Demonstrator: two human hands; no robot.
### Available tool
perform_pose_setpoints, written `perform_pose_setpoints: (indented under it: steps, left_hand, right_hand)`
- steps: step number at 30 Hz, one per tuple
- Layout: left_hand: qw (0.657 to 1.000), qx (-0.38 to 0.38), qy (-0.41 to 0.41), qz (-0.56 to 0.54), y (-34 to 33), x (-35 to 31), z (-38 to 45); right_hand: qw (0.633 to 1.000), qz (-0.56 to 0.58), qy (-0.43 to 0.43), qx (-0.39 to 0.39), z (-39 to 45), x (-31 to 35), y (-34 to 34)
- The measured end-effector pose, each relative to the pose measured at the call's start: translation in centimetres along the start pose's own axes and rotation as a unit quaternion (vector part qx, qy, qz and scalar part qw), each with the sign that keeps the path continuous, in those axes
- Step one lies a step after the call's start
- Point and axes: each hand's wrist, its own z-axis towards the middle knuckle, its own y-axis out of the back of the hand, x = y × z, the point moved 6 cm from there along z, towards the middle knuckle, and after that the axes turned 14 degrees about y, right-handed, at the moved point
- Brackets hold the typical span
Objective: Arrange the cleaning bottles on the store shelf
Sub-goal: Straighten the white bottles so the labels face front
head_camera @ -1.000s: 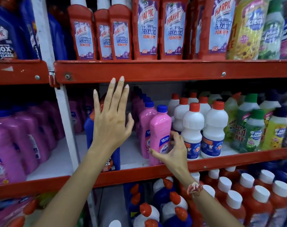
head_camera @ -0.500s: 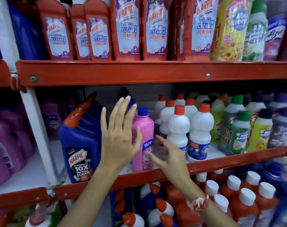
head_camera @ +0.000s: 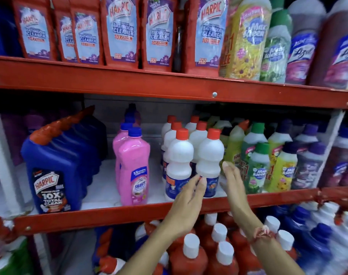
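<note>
Front white bottle [head_camera: 209, 155] flanked by left hand [head_camera: 186, 203] and right hand [head_camera: 231, 182], fingers spread wide, nothing gripped, pink bottle [head_camera: 133, 167] left of it

Retail shop, household-cleaning aisle. Red metal shelving [head_camera: 169, 87] in tiers, each packed with many identical items facing front: red Harpic bathroom-cleaner bottles [head_camera: 119, 30] on the top tier; blue Harpic jugs [head_camera: 56, 175], pink Shakti bottles [head_camera: 134, 167], white red-capped bottles [head_camera: 208, 155] and green and yellow Max Kleen bottles [head_camera: 258, 167] with printed promotional offers on the middle tier.
</note>
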Motion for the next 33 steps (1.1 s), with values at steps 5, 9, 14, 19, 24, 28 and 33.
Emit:
perform_pose_setpoints:
  steps: [5,9,14,19,24,28,33]
  left_hand:
    - [0.997,-0.015,0.069,-0.029,-1.5,1.3,1.6]
    - [0.997,-0.026,0.071,-0.031,-1.0,1.3,2.2]
    - [0.993,-0.020,0.077,-0.085,-1.2,0.9,2.9]
    - [0.991,-0.009,0.088,-0.100,-0.9,1.5,2.9]
    - [0.994,-0.045,0.058,-0.078,0.5,2.0,1.5]
    - [0.969,-0.207,-0.025,-0.134,3.9,3.0,-0.8]
    - [0.941,-0.303,-0.039,-0.143,6.9,4.1,-2.3]
  right_hand:
    - [0.984,0.064,-0.101,0.130,0.0,-0.8,-1.0]
    - [0.981,0.079,-0.101,0.144,-0.3,0.0,-0.3]
    - [0.984,0.022,-0.100,0.146,-0.4,0.0,0.9]
    - [0.987,0.003,-0.088,0.137,-0.7,-0.2,1.1]
    - [0.993,-0.052,0.061,-0.089,-2.2,1.5,2.3]
    - [0.993,-0.038,0.107,-0.012,-3.2,2.9,-1.3]
    - [0.987,0.047,-0.001,0.156,-4.0,2.2,-6.1]
